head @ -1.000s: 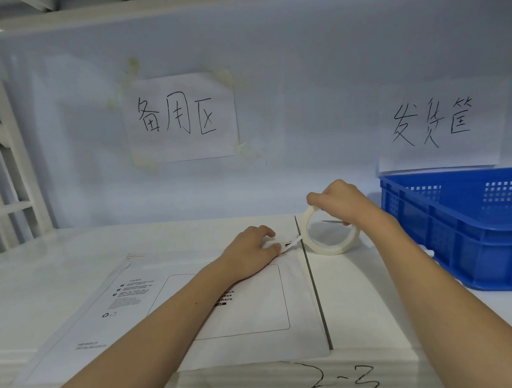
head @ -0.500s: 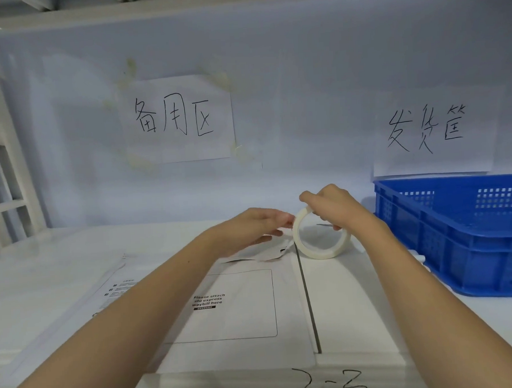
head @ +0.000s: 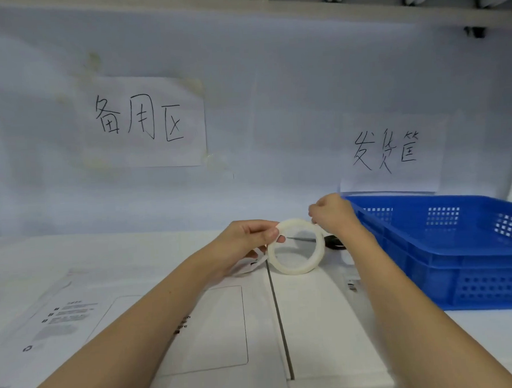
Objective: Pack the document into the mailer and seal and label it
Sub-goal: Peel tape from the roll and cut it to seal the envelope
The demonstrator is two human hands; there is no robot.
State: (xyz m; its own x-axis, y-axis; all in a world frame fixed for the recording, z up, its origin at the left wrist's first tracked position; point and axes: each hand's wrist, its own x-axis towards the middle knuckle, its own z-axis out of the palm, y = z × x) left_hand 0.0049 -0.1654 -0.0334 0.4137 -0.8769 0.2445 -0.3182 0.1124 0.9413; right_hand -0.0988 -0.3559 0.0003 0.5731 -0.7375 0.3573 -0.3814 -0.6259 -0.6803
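A white mailer (head: pixel 220 329) with a printed waybill frame lies flat on the white table (head: pixel 479 345), under my left forearm. Its far right corner is lifted off the table. A roll of pale tape (head: pixel 296 246) is held upright in the air above that corner. My left hand (head: pixel 248 238) pinches the roll's left rim between thumb and fingers. My right hand (head: pixel 334 215) pinches the roll's upper right edge. The document is not visible.
A blue plastic crate (head: pixel 459 251) stands at the right on the table. A dark tool, perhaps scissors (head: pixel 333 241), lies behind the roll. Two handwritten paper signs (head: pixel 144 122) hang on the back wall. A seam (head: pixel 281 326) runs down the table.
The tape roll rose off the table. My left hand left the mailer and took the roll's left rim. The mailer's far corner lifted. The camera tilted upward.
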